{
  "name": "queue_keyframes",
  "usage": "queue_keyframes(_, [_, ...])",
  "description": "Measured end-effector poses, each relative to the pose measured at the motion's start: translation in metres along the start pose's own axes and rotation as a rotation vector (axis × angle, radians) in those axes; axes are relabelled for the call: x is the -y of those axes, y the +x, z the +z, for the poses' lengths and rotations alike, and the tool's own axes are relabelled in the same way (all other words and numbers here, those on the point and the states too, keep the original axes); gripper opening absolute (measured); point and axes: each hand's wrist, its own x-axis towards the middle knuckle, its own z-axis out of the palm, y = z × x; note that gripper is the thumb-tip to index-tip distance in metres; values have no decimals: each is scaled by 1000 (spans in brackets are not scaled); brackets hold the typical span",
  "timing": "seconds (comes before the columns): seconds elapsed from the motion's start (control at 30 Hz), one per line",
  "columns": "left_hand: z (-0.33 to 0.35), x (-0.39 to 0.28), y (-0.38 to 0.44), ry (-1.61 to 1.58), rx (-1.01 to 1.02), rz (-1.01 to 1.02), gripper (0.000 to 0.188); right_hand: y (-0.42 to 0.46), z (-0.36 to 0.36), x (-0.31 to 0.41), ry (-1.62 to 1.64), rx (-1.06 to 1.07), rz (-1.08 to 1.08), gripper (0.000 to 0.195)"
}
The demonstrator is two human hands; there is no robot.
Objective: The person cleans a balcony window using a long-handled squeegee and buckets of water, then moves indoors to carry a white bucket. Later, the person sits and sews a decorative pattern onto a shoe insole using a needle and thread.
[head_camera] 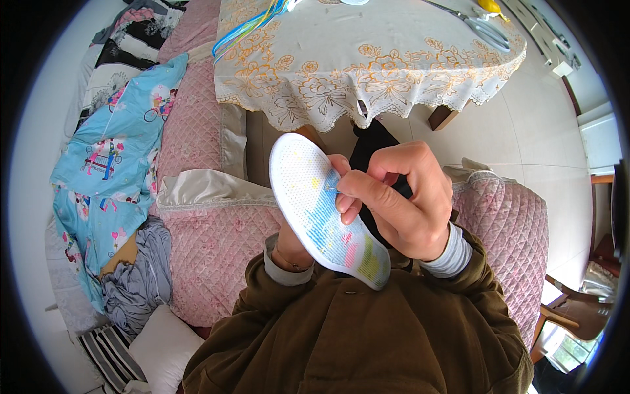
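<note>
A white shoe insole [315, 212] is held up at a slant before my chest, its face partly covered with blue, pink, green and yellow cross-stitch. My left hand [344, 197] grips it from behind; the fingertips curl round its right edge and the palm is hidden. My right hand [411, 197] has thumb and index finger pinched at that same edge, close to the left fingertips. A thin needle [330, 188] shows at the pinch, over the stitched face. No thread can be made out clearly.
Ahead stands a table with a flowered cloth [393, 74]. On it lie coloured thread skeins [251, 27], scissors [485, 32] and a yellow item [489, 6]. Pink quilted covers [216, 256] lie on the seat around me, with blue printed fabric [113, 143] at left. A wooden chair [573, 312] stands at right.
</note>
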Motion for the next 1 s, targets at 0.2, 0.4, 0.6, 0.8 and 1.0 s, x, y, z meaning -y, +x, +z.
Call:
queue_keyframes(0.2, [19, 1, -6, 149, -209, 38, 28, 11, -12, -5, 59, 125, 36, 20])
queue_keyframes(0.4, [38, -4, -6, 600, -405, 96, 17, -14, -3, -17, 798, 51, 728, 10])
queue_keyframes(0.6, [50, -5, -6, 589, -417, 223, 15, -34, 1, -25, 1130, 36, 967, 12])
queue_keyframes(0.8, [46, -1, -9, 721, -378, 333, 13, -29, 1, -14, 1428, -13, 1120, 28])
queue_keyframes(1.0, [47, -1, -8, 758, -393, 330, 11, -29, 4, -11, 1468, -57, 1178, 26])
